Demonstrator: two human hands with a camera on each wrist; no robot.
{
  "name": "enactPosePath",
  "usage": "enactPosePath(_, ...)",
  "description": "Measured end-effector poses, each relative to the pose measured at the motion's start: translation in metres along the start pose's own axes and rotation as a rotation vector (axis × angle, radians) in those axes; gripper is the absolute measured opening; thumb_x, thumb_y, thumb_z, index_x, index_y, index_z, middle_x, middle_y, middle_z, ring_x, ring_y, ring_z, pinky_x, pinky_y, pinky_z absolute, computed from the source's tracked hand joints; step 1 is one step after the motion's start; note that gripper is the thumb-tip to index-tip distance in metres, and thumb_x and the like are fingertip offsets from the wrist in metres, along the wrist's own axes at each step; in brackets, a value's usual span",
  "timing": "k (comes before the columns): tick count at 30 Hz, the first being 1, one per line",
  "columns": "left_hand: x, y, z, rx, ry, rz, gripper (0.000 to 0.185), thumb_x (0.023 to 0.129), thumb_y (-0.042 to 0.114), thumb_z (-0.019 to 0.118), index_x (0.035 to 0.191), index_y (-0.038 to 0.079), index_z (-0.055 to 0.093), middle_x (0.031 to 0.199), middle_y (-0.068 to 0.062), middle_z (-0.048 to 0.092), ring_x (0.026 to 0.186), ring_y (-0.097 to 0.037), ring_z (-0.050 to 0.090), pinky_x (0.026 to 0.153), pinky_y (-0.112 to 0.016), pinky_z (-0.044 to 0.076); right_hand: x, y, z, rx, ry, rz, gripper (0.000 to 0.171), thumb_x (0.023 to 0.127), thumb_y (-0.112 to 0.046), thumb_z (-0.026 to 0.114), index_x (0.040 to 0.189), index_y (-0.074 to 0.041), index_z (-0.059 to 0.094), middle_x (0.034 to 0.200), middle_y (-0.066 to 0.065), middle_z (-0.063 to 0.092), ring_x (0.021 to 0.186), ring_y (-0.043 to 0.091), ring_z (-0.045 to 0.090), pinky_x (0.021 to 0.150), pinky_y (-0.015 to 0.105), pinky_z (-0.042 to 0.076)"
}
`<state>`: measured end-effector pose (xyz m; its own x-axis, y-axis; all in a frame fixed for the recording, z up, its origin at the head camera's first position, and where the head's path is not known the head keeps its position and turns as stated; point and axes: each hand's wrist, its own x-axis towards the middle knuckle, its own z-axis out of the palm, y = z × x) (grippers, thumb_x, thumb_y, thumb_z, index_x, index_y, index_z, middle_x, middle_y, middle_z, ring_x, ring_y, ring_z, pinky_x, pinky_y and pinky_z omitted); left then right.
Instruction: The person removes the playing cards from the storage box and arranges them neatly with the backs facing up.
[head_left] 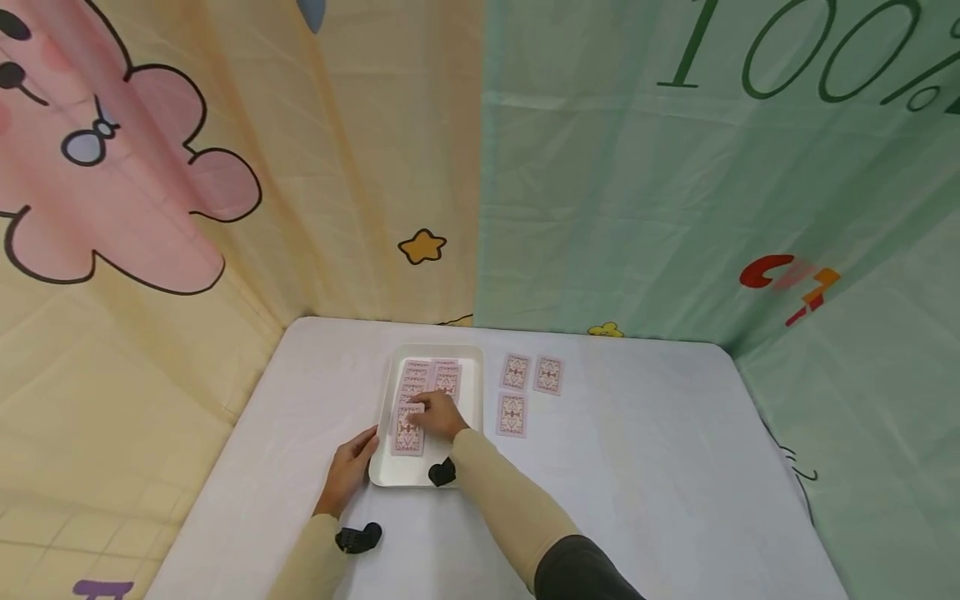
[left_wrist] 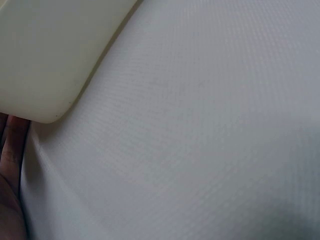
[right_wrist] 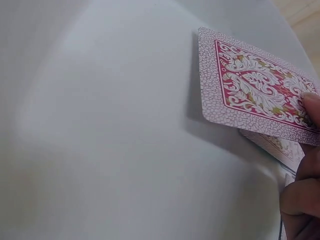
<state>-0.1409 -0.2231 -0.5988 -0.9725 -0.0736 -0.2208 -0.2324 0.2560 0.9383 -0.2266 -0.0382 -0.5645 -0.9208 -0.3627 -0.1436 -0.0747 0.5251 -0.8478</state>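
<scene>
A white tray (head_left: 467,467) stands on the table with playing cards (head_left: 447,381) lying face down in two overlapping columns. In the right wrist view, my right hand (right_wrist: 305,200) pinches one playing card (right_wrist: 260,85) between thumb and fingers. Its red patterned back faces up, and the card is tilted and raised off the white surface. From the head view, the right hand (head_left: 441,414) reaches over the left column, partly covering it. My left hand (head_left: 348,468) rests against the tray's left side; in the left wrist view, only its fairly straight fingers (left_wrist: 12,150) show, by the tray's edge.
Two cards (head_left: 515,372) (head_left: 548,375) lie side by side right of the tray, with a third card (head_left: 512,414) nearer me. Black wrist devices (head_left: 358,538) sit on both arms. Printed curtains (head_left: 585,208) hang behind the white table (head_left: 637,467).
</scene>
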Motion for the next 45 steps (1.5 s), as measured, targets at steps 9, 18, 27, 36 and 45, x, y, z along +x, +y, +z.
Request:
enactPosePath(9,-0.003,0.001,0.001,0.012,0.004,-0.003,0.044,0.102,0.019,0.049,0.139,-0.005,0.046,0.143,-0.025,0.044,0.134,-0.038,0.039,0.109,-0.048,0.035,-0.011,0.002,-0.023,0.228,0.054,0.025,0.024,0.084,-0.006,0.074,0.106,-0.002,0.069,0.085,0.007,0.07,0.066,0.009,0.059,0.058,0.021,0.048)
enactPosePath(18,-0.001,-0.003,0.0,0.024,0.0,0.006,0.046,0.102,0.022,0.05,0.139,-0.006,0.046,0.143,-0.025,0.045,0.134,-0.037,0.04,0.109,-0.048,0.035,-0.022,0.015,-0.056,0.307,0.118,0.024,0.029,0.087,-0.007,0.071,0.115,0.0,0.065,0.079,0.007,0.067,0.063,0.009,0.055,0.056,0.021,0.044)
enactPosePath(27,0.001,-0.001,0.001,0.026,-0.009,-0.009,0.046,0.102,0.02,0.048,0.14,-0.005,0.045,0.143,-0.025,0.043,0.134,-0.038,0.04,0.109,-0.049,0.035,-0.032,0.031,-0.085,0.338,0.187,0.093,0.029,0.089,-0.01,0.069,0.116,-0.001,0.064,0.1,0.012,0.07,0.078,0.012,0.063,0.068,0.025,0.054)
enactPosePath(36,0.001,-0.002,0.0,0.017,-0.011,-0.022,0.046,0.102,0.02,0.048,0.14,-0.005,0.044,0.143,-0.025,0.043,0.133,-0.038,0.041,0.108,-0.05,0.036,-0.044,0.045,-0.108,0.419,0.281,0.157,0.029,0.085,-0.008,0.074,0.111,0.0,0.064,0.088,0.012,0.071,0.073,0.013,0.065,0.065,0.03,0.054)
enactPosePath(45,0.0,-0.001,0.001,0.016,-0.008,-0.027,0.045,0.103,0.02,0.047,0.141,-0.005,0.044,0.143,-0.025,0.044,0.132,-0.038,0.042,0.107,-0.049,0.038,-0.057,0.072,-0.126,0.416,0.383,0.214,0.029,0.085,-0.009,0.073,0.113,-0.002,0.067,0.081,0.004,0.067,0.069,0.009,0.058,0.057,0.02,0.046)
